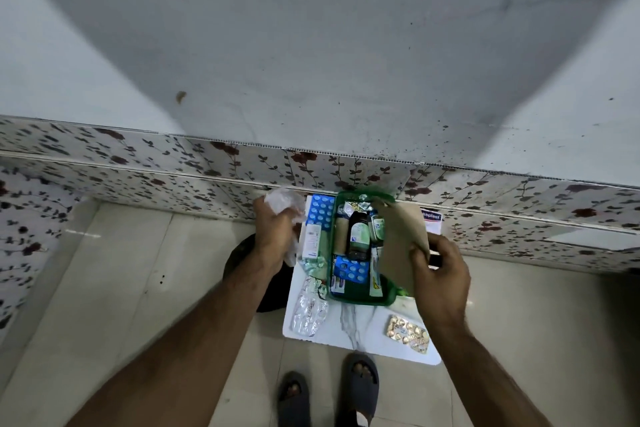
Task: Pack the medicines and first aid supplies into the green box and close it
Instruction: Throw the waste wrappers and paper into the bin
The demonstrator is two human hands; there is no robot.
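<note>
**Over the box: envelope in right hand, plastic in left**

Above the right side of the green box (360, 298), the right hand (440, 274) pinches a brown envelope (403, 239) by its near edge; the envelope tilts over the box rim and hides part of the interior. Left of the box, the left hand (273, 229) is closed around crumpled clear plastic (285, 199), held just above a blue blister pack (320, 210) and a white carton (311, 241).

Inside the box lie a dark bottle (358, 236), a second blue blister (351, 270) and several tubes and sachets. The box sits on a white marble-pattern board (349, 329), which stands against a flower-patterned wall panel (138, 156) over a tiled floor (121, 270). On the board outside the box lie a clear blister strip (310, 312) at the left and a gold blister (408, 331) at the near right.

Both forearms reach forward from the lower frame, converging on the box. Two sandalled feet (329, 392) stand below the board.
</note>
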